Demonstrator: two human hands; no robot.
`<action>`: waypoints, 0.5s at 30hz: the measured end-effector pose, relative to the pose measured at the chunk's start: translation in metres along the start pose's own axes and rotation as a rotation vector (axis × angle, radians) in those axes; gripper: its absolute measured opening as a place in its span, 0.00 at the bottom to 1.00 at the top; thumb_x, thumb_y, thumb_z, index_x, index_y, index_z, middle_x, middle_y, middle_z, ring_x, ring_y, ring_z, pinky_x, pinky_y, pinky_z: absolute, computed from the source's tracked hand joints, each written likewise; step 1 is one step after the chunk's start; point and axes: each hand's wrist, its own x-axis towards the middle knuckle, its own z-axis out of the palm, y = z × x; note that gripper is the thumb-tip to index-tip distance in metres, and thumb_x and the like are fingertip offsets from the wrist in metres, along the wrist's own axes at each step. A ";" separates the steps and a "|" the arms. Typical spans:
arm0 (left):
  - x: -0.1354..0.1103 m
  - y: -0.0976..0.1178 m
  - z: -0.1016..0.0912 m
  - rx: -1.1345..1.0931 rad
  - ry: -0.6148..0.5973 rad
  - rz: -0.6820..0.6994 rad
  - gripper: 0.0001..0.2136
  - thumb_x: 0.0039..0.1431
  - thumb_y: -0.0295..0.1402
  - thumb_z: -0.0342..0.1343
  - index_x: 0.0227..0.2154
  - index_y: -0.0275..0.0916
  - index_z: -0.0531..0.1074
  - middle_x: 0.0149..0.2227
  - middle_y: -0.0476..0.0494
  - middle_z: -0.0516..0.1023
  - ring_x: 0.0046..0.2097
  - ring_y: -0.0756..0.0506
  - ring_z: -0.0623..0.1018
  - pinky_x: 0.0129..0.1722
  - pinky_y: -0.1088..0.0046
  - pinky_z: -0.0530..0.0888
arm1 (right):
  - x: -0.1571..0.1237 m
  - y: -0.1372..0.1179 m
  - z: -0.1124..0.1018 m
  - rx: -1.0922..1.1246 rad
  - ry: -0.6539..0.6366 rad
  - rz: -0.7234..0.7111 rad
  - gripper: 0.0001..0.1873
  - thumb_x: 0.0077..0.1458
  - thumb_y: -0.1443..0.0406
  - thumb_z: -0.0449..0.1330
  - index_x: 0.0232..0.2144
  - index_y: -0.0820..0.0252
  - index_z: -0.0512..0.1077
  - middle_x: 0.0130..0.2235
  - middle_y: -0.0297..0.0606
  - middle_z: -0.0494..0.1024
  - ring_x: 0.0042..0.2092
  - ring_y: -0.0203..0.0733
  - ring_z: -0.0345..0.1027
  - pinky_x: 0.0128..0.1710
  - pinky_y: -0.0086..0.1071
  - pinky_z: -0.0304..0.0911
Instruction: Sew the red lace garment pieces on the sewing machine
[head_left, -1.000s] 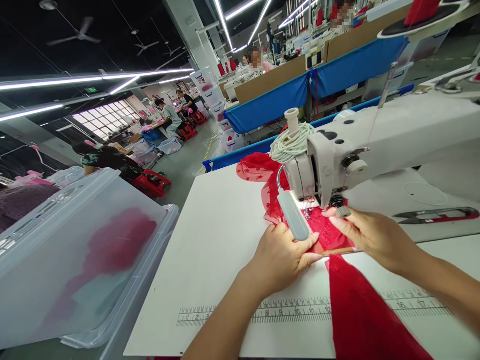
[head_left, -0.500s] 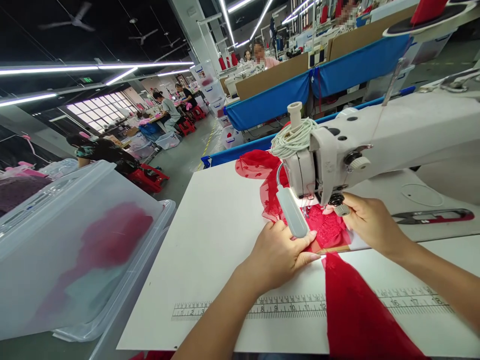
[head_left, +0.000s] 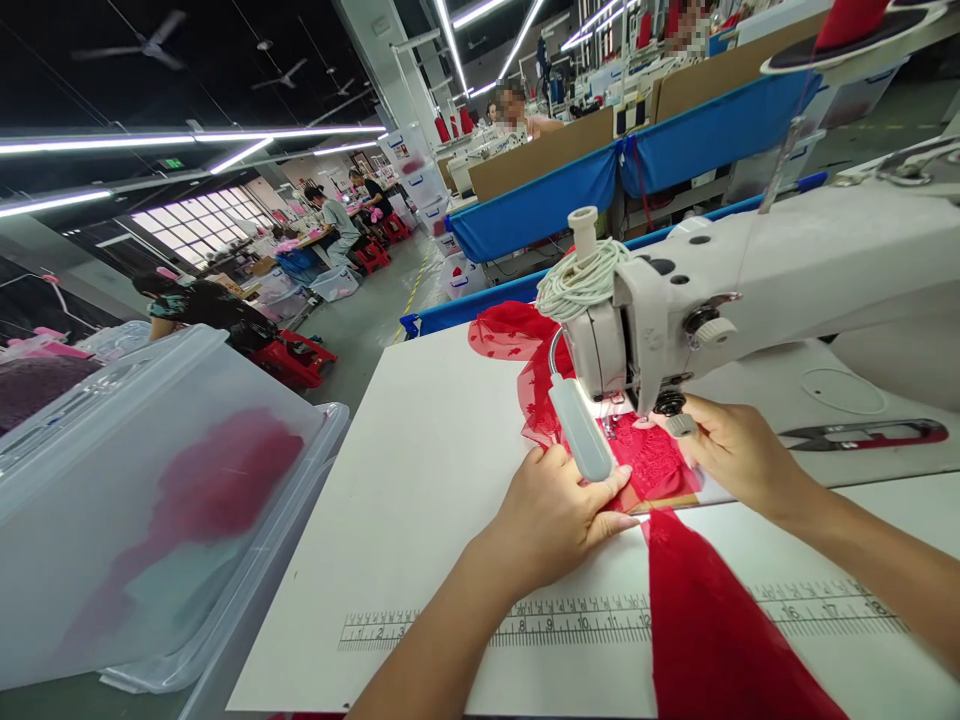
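Red lace fabric (head_left: 651, 462) lies under the needle of a white sewing machine (head_left: 817, 260), lit by a small lamp (head_left: 582, 428). My left hand (head_left: 559, 512) is on the near left side of the lace, thumb and forefinger closed at its edge; the lamp hides some of its other fingers. On the right, my right hand (head_left: 742, 455) grips the lace beside the presser foot (head_left: 609, 426), its fingertips partly behind the machine's knob (head_left: 681, 424). Sheer red fabric (head_left: 514, 330) spreads behind the needle. A red strip (head_left: 712, 620) hangs toward me over the table's front edge.
A printed ruler (head_left: 555, 622) runs along the front of the white table (head_left: 390, 480). Thread snips (head_left: 870, 434) lie at the machine's base. Translucent bins (head_left: 142, 480) stand at the left. Coiled pale cord (head_left: 581, 280) sits on the machine head. Other people work farther back.
The view has shifted very slightly. Both hands and the lace stay in nearly the same places under the machine.
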 end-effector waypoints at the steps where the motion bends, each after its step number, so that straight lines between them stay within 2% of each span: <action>1: 0.000 0.000 0.000 -0.001 0.002 0.003 0.24 0.71 0.54 0.45 0.59 0.47 0.73 0.47 0.36 0.80 0.43 0.39 0.77 0.43 0.59 0.76 | -0.002 0.001 0.001 -0.023 0.005 -0.026 0.17 0.60 0.57 0.49 0.21 0.53 0.54 0.15 0.27 0.57 0.19 0.34 0.50 0.20 0.28 0.50; 5: -0.002 0.003 0.000 0.009 0.039 0.008 0.25 0.71 0.54 0.45 0.58 0.45 0.73 0.48 0.35 0.80 0.44 0.38 0.77 0.43 0.59 0.76 | -0.015 0.006 0.003 -0.162 -0.016 -0.225 0.12 0.61 0.64 0.51 0.25 0.54 0.67 0.20 0.29 0.68 0.20 0.35 0.57 0.21 0.29 0.51; 9: -0.003 0.008 0.000 0.022 0.122 0.005 0.28 0.70 0.56 0.43 0.55 0.41 0.75 0.49 0.33 0.79 0.44 0.38 0.77 0.39 0.62 0.76 | -0.024 0.007 0.003 -0.237 -0.028 -0.427 0.16 0.58 0.72 0.48 0.30 0.55 0.74 0.24 0.32 0.75 0.21 0.35 0.60 0.22 0.30 0.51; 13: -0.003 0.011 0.001 0.019 0.157 0.012 0.30 0.70 0.58 0.41 0.52 0.39 0.76 0.50 0.33 0.79 0.42 0.39 0.76 0.38 0.63 0.75 | -0.026 0.007 0.004 -0.262 -0.020 -0.470 0.17 0.58 0.73 0.48 0.31 0.55 0.74 0.22 0.31 0.73 0.20 0.35 0.59 0.20 0.31 0.48; 15: -0.002 0.012 0.001 0.019 0.153 0.008 0.31 0.69 0.58 0.41 0.53 0.39 0.76 0.49 0.34 0.79 0.42 0.39 0.76 0.38 0.63 0.75 | -0.025 0.005 0.003 -0.216 -0.014 -0.396 0.15 0.60 0.70 0.48 0.30 0.55 0.73 0.20 0.30 0.70 0.19 0.36 0.58 0.19 0.31 0.49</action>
